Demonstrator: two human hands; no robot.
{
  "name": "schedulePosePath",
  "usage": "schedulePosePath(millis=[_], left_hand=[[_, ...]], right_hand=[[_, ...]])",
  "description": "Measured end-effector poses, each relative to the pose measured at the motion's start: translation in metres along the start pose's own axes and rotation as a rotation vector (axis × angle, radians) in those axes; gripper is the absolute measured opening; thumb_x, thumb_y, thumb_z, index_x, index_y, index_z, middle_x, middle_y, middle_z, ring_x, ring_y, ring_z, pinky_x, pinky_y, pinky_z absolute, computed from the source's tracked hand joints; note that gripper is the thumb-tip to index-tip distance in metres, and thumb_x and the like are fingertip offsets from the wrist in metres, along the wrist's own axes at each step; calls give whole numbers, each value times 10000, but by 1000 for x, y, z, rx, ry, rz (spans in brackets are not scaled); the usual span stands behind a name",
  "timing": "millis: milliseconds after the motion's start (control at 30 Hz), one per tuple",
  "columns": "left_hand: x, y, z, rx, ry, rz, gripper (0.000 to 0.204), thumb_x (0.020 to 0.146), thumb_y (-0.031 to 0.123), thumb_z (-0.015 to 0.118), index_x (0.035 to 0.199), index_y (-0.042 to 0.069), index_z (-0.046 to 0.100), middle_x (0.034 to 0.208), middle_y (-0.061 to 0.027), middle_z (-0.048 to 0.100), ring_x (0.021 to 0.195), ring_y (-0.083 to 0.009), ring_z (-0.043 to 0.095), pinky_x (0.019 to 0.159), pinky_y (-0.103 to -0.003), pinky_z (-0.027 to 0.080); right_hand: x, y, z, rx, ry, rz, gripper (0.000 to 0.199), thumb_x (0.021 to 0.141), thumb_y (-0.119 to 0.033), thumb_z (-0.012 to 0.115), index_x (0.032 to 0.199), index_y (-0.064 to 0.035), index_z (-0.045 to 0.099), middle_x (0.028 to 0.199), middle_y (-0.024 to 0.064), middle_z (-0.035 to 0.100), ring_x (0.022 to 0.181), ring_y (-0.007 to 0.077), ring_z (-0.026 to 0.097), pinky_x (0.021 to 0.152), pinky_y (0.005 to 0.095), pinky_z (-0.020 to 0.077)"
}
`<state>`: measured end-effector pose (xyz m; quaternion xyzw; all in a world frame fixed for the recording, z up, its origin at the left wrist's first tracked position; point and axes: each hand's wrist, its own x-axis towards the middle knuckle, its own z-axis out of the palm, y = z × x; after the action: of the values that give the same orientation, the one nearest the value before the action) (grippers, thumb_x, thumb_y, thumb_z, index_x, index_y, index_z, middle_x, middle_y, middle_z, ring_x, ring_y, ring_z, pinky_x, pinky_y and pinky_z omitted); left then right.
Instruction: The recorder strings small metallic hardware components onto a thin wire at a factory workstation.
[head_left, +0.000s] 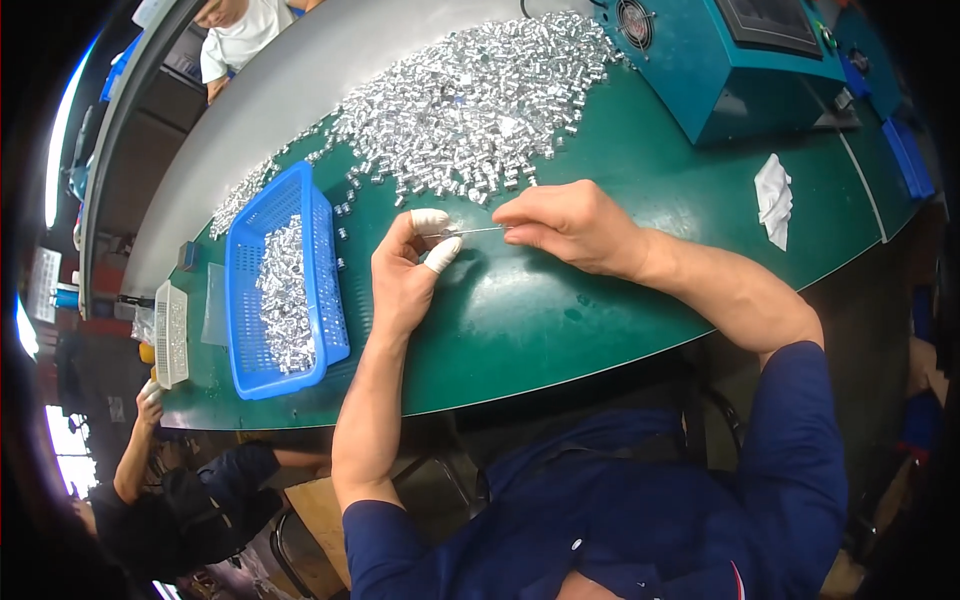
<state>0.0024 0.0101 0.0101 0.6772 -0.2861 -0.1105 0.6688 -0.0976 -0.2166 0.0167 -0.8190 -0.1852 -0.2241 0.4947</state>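
In front of me, over the green tabletop (540,320), my left hand (402,280) pinches with thumb and forefinger, both wearing white finger cots. Whatever sits between those fingertips is too small to make out. A thin metal rod (476,231) stretches from there to my right hand (580,232), whose thumb and forefinger are closed on its other end. Just beyond both hands spreads a large heap of small silvery metal parts (470,110). To the left of my left hand stands a blue plastic basket (325,300) that holds more such parts.
A teal machine (750,95) with a fan and screen stands at the far right. Near it lies a crumpled white cloth (773,202). A white basket (171,340) stands at the left edge. Co-workers sit at the far left (250,35) and near left (180,500).
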Motion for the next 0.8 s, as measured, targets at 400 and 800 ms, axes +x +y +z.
schedulePosePath(millis=[400,800], left_hand=[[-1,5,-5,425,-174,120,194,851,21,766,1021,-21,680,912,-58,715,844,-138,660,806,-282,525],[8,15,5,563,-13,300,206,814,0,781,989,-21,673,887,-99,710,839,-187,690,758,-317,534]], right_hand=[[2,-6,0,116,-27,277,162,945,-174,677,962,-15,701,700,58,681,605,147,651,493,280,489],[1,-2,1,-352,157,-150,311,979,-221,636,749,-12,651,613,55,612,499,143,559,472,295,432]])
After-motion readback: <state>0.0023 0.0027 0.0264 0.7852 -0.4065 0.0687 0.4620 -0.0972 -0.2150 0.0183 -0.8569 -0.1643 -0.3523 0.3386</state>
